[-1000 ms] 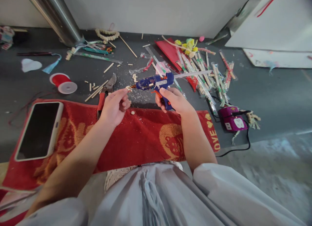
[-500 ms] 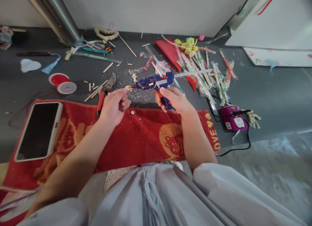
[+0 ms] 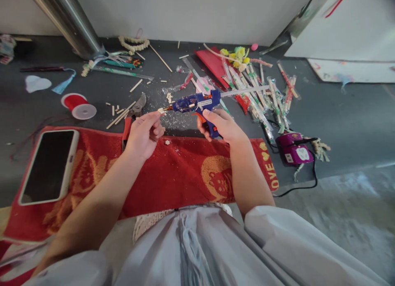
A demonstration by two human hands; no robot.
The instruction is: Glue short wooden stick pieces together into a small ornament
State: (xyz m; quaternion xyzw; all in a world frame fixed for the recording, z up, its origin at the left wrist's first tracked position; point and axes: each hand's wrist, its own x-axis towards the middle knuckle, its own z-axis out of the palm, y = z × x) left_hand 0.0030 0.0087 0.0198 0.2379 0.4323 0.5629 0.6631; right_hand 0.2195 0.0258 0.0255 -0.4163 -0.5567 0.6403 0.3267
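My right hand (image 3: pixel 220 123) is wrapped round the handle of a blue glue gun (image 3: pixel 188 103), with fingers by its orange trigger. A long translucent glue stick (image 3: pixel 243 91) juts from the gun's back end. Between the thumb and forefinger of my left hand (image 3: pixel 145 133) is a small pale wooden piece (image 3: pixel 161 110), and the gun's nozzle is right at it. Whether the tip touches the piece is too small to tell. Just behind my left hand lie pliers-like cutters (image 3: pixel 138 105) with red handles, partly hidden by the hand.
A red towel (image 3: pixel 179 175) runs along the table's front edge, with a phone (image 3: pixel 49 166) at its left. Beyond it are a red ribbon spool (image 3: pixel 78 106), cut sticks (image 3: pixel 125 113) and many wrapped chopsticks (image 3: pixel 253 96). A purple power socket (image 3: pixel 294 149) with a black cable sits right.
The orange trigger sits slightly differently under my right fingers. Both hands keep nearly the same place, with the nozzle still at the small piece.
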